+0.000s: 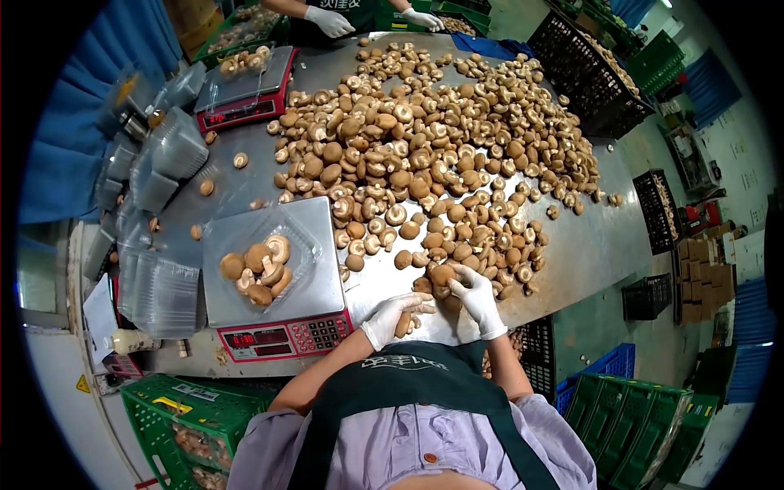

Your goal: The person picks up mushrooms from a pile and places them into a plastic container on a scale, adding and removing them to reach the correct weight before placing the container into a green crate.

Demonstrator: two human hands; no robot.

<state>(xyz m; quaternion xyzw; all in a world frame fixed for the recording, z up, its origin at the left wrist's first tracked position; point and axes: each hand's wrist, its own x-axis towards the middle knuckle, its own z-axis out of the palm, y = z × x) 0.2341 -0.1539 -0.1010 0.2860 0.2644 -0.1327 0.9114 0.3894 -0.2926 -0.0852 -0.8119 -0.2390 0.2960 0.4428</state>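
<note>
Both of my hands wear white gloves and are at the front edge of a metal table. My left hand [392, 318] is curled around a shiitake mushroom [403, 325], whose cap and stem show below the fingers. My right hand [478, 304] pinches a brown-capped mushroom [443, 275] at the near end of the large mushroom pile [384, 147]. To the left, a red scale [282, 339] carries a clear plastic tray [300, 237] with several mushrooms [257, 269] in it. Its red display seems to read 0.130.
Stacked clear trays [163, 294] stand left of the scale. A second red scale [245, 110] is farther back. Across the table are a co-worker's gloved hands [331, 22]. Black crates [588, 77] line the right edge; green crates [184, 416] stand beside me.
</note>
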